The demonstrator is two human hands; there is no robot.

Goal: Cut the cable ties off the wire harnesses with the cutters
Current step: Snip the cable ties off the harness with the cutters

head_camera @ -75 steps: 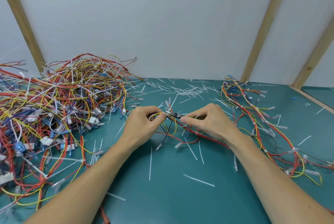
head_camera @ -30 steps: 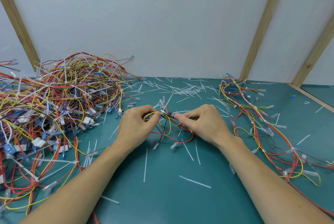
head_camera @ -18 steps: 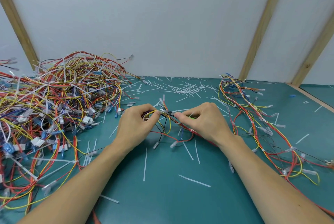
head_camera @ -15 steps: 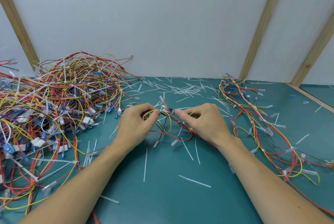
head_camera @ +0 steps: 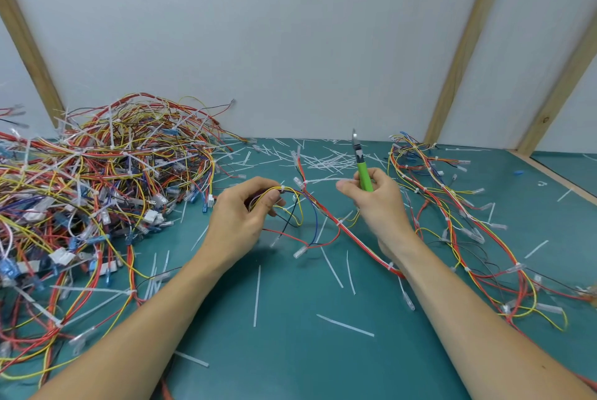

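The teal desk (head_camera: 290, 351) carries a big tangled heap of wire harnesses (head_camera: 97, 192) on the left, likely the ones waiting their turn, and a looser string of harnesses (head_camera: 452, 212) on the right, probably set aside as finished. Between them lies the harness in work (head_camera: 323, 225); the left hand (head_camera: 239, 218) pinches its wire bundle to hold it up for cutting. The right hand (head_camera: 378, 202) has its fingers curled round the green-handled cutters (head_camera: 363, 170), tip raised clear of the wires. White cut ties (head_camera: 329, 160) litter the desk behind
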